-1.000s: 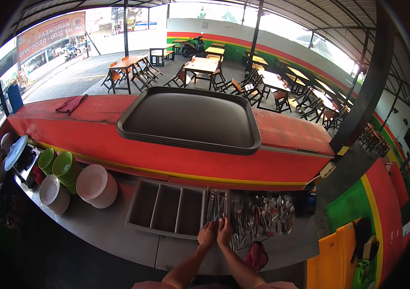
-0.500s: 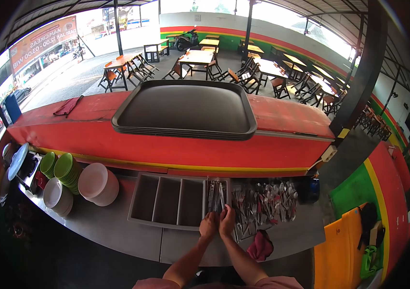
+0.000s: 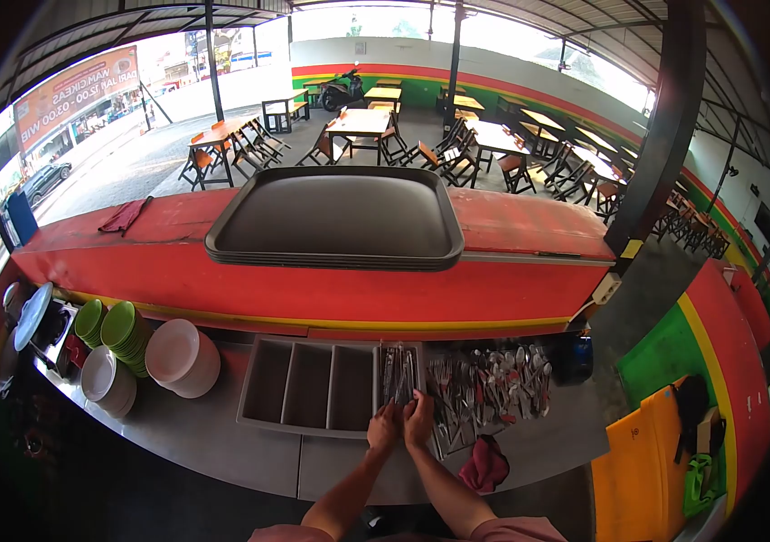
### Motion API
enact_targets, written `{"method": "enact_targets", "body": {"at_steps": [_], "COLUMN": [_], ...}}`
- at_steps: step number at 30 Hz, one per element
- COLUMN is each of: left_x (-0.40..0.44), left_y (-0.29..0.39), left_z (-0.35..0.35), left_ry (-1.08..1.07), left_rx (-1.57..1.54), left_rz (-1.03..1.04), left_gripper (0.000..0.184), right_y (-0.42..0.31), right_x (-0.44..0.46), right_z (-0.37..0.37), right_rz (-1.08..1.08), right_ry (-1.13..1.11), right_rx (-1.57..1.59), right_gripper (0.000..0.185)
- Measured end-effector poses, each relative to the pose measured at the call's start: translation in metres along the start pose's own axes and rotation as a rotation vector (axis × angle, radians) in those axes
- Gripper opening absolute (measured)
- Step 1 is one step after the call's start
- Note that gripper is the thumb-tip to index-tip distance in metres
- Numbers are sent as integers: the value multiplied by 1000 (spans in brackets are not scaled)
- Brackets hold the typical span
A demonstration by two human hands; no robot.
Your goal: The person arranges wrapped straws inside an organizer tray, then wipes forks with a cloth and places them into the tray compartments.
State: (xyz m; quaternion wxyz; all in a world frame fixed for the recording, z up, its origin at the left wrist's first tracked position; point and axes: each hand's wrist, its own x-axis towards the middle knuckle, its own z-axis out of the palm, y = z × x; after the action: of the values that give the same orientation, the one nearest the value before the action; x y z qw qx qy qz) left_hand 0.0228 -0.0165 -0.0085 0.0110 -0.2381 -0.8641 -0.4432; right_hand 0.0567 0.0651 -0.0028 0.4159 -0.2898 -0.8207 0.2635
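A grey cutlery tray (image 3: 263,420) with long compartments lies on the metal counter. Its rightmost compartment holds a bundle of metal cutlery (image 3: 399,369), laid lengthwise; whether these are forks or spoons is too small to tell. At the near end of that compartment, my left hand (image 3: 385,426) is closed around the lower ends of the bundle. My right hand (image 3: 417,418) presses in from the other side, its fingers also closed on the cutlery. The two hands nearly touch. Right of them spreads a loose pile of forks and spoons (image 3: 493,384), some with reddish handles.
A dark red cloth (image 3: 484,465) lies by my right forearm. White plates (image 3: 177,352) and green bowls (image 3: 123,330) are stacked at the left. Dark serving trays (image 3: 335,217) rest on the red ledge (image 3: 530,226) ahead. A dark blue container (image 3: 575,357) stands beyond the pile.
The head view has shifted slightly, so the counter sits a little lower and further left. Both hands stay at the rightmost compartment, with the cutlery lying nearly the same.
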Motion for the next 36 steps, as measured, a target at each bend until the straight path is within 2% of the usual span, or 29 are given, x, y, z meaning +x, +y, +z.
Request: {"method": "enact_targets", "body": {"at_steps": [8,17,20,23,29,32,36], "left_x": [1,12,20,24,21,21,21], "left_y": [-4,-5,7,19,6,-2,-5], "left_z": [0,5,-6,-6,2,6,6], "left_ry": [84,345,321,311,271,274,295], "left_rx": [-140,-225,12,172,157,108,10], "left_rz": [61,158,138,-26,37,55,187], "left_gripper": [28,13,13,19,27,24,22], "right_y": [3,2,0,-1,4,1,3], "right_x": [-3,-5,-5,-5,-8,-7,-11], "right_z": [0,1,-2,-4,1,-3,-3], "right_rz": [12,84,82,45,27,42,40], "right_ry": [0,-20,-65,-48,-26,-46,-34], "right_rx": [-1,46,19,29,18,24,31], "right_gripper": [29,28,28,28,28,27,26]}}
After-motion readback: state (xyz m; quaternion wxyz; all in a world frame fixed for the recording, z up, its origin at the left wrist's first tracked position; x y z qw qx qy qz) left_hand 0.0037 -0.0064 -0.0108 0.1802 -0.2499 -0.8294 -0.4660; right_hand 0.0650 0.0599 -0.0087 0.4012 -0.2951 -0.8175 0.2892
